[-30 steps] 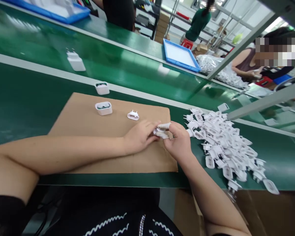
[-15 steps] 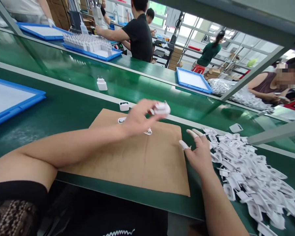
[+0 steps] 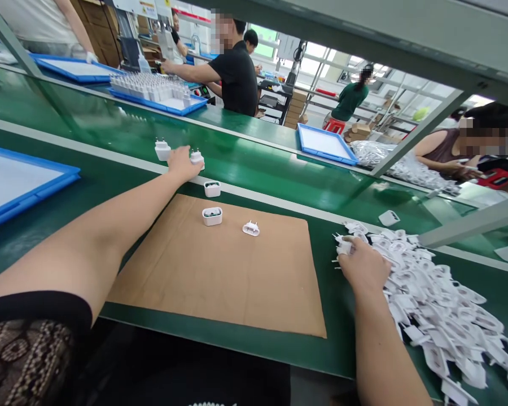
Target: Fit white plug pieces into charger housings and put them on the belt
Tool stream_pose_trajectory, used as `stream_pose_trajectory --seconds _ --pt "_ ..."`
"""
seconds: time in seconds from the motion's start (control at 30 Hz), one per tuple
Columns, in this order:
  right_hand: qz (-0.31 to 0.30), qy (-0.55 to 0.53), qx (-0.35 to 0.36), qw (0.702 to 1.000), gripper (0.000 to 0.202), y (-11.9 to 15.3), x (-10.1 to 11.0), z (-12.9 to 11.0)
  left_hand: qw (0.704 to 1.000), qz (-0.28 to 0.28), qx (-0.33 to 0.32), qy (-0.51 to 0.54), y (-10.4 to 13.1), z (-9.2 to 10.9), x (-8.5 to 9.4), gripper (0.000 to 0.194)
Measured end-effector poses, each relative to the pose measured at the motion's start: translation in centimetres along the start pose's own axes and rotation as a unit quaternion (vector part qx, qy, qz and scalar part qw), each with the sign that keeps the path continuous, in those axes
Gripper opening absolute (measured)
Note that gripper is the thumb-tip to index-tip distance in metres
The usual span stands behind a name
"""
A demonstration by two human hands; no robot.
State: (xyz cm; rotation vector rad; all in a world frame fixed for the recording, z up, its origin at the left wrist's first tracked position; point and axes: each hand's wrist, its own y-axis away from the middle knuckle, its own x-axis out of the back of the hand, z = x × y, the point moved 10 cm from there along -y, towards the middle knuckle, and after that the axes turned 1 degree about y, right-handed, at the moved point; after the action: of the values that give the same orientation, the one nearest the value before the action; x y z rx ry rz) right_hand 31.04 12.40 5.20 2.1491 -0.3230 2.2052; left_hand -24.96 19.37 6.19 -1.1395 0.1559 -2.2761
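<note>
My left hand (image 3: pixel 182 163) reaches over the far green surface, its fingers closed around a white plug charger (image 3: pixel 197 160) with two pins pointing up. Beside it stands another white charger (image 3: pixel 162 150). At the left edge of the pile, my right hand (image 3: pixel 364 264), with white covers on its fingertips, has its fingers bent onto a white plug cover (image 3: pixel 344 246); the fingertips are partly hidden. An open white charger housing (image 3: pixel 212 217) with a green circuit board inside rests on the cardboard sheet (image 3: pixel 220 270). Right of it lies a two-pin plug cover (image 3: pixel 251 228).
A second open housing (image 3: pixel 212 189) stands behind the cardboard. Loose plug covers form a heap (image 3: pixel 440 304) at right. At left lies a blue-rimmed tray (image 3: pixel 34 194). A slanted metal post (image 3: pixel 423 132) crosses the right side. Co-workers sit and stand beyond the line.
My left hand has carried the charger left and away, down beside the other charger. My right hand has moved from spread fingers near the cardboard onto the heap's edge.
</note>
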Motion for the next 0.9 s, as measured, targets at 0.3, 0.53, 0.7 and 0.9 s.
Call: stream_pose_trajectory --seconds 0.3,0.53,0.7,0.9 --pt "0.022 -0.017 0.071 0.997 0.055 0.4 0.0 -1.6 0.966 -0.246 -0.059 0.058 7.5 4.2 -2.1 0.061" --pt "0.11 -0.35 0.136 0.92 0.045 1.7 1.1 -2.9 0.792 -0.308 0.114 0.515 14.9 10.6 -2.6 0.036" --pt "0.027 -0.528 0.13 0.839 0.048 2.4 -1.2 -5.0 0.688 -0.385 0.17 0.592 20.3 14.3 -2.1 0.027" --pt "-0.026 -0.56 0.144 0.815 0.042 3.2 -2.6 -6.4 0.623 -0.425 0.2 0.625 22.4 14.8 -2.7 0.024"
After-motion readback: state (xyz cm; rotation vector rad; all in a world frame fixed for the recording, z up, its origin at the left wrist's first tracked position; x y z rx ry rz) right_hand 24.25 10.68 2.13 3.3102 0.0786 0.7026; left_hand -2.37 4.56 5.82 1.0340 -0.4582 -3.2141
